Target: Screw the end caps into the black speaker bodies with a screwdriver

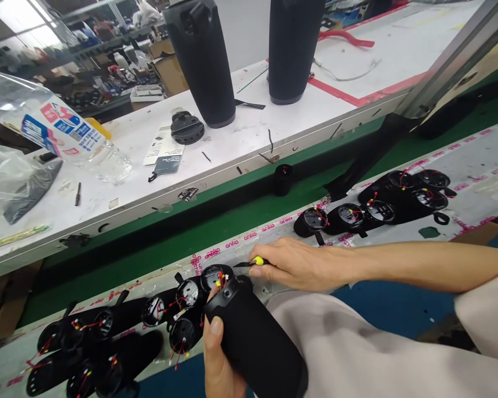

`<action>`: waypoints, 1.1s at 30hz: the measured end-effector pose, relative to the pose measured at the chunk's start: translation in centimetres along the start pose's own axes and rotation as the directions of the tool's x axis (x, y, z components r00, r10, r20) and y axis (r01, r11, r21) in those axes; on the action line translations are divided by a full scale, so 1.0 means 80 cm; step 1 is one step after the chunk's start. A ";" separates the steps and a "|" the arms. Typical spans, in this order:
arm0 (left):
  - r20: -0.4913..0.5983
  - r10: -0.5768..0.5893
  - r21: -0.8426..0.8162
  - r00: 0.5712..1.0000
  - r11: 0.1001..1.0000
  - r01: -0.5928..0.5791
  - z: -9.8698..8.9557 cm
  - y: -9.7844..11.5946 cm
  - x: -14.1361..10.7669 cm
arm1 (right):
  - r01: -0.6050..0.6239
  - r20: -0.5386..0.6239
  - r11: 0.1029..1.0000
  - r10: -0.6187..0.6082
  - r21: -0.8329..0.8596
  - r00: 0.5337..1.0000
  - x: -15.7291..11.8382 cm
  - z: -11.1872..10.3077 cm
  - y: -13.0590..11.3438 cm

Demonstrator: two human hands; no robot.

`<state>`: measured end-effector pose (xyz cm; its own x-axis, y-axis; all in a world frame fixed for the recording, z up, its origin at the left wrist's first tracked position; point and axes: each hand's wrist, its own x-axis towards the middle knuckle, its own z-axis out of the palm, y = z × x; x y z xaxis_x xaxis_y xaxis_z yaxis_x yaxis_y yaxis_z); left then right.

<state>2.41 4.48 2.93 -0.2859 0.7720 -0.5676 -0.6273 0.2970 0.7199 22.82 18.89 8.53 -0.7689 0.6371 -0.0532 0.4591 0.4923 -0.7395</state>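
While left hand (222, 359) curls round tilted black cylinder (259, 340), right hand (294, 263), palm down, clasps pointed tool (258, 261)

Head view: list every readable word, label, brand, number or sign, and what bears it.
"anko": repeated in pink on the long pale strip.
Too small or blurred:
Blue, red and white label on the clear plastic bottle.
White-and-grey paper card.
Small black sticker and faint scrawl on the white table's edge.

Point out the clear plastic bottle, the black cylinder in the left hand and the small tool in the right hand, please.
Clear plastic bottle (61, 128): head view, on its printed label.
Black cylinder (260, 340): head view, on its side.
Small tool (258, 261): head view, on its yellow part.
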 end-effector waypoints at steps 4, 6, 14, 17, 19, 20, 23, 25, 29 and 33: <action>-0.085 0.072 0.071 0.994 0.995 -0.066 0.004 0.004 0.000 | -0.050 0.169 0.981 0.083 -0.187 0.982 -0.010 0.001 -0.030; -0.098 0.105 0.096 0.990 0.991 -0.095 0.004 0.004 0.002 | -0.009 0.238 0.961 0.078 -0.278 0.968 -0.010 0.005 -0.041; -0.218 0.152 0.115 0.964 0.985 -0.129 0.004 0.003 0.006 | 0.102 0.251 0.922 -0.005 -0.374 0.968 -0.004 0.028 -0.045; -0.245 0.160 0.132 0.956 0.983 -0.130 0.003 0.002 0.008 | 0.118 0.243 0.918 -0.024 -0.379 0.970 -0.004 0.034 -0.039; -0.248 0.169 0.159 0.954 0.978 -0.132 0.000 0.001 0.010 | 0.134 0.232 0.908 -0.042 -0.396 0.972 -0.005 0.036 -0.037; -0.250 0.169 0.179 0.953 0.976 -0.126 -0.002 -0.001 0.012 | 0.136 0.227 0.905 -0.045 -0.404 0.973 -0.005 0.036 -0.036; -0.263 0.182 0.277 0.947 0.955 -0.106 -0.007 -0.004 0.014 | 0.129 0.228 0.898 -0.033 -0.421 0.973 -0.005 0.036 -0.037; -0.257 0.206 0.349 0.944 0.931 -0.108 -0.008 -0.005 0.013 | 0.133 0.232 0.893 -0.033 -0.430 0.972 -0.005 0.035 -0.040; -0.225 0.304 0.519 0.926 0.841 -0.150 -0.001 -0.003 0.005 | 0.144 0.266 0.876 -0.019 -0.460 0.964 -0.005 0.030 -0.049; -0.224 0.397 0.681 0.890 0.717 -0.148 0.013 0.006 -0.005 | 0.142 0.312 0.875 0.010 -0.462 0.950 -0.006 0.025 -0.053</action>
<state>3.00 4.92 3.93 -0.6659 0.6789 -0.3093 0.0859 0.4816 0.8722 20.38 15.30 10.37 -0.8647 0.4249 -0.2678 0.4979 0.7956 -0.3451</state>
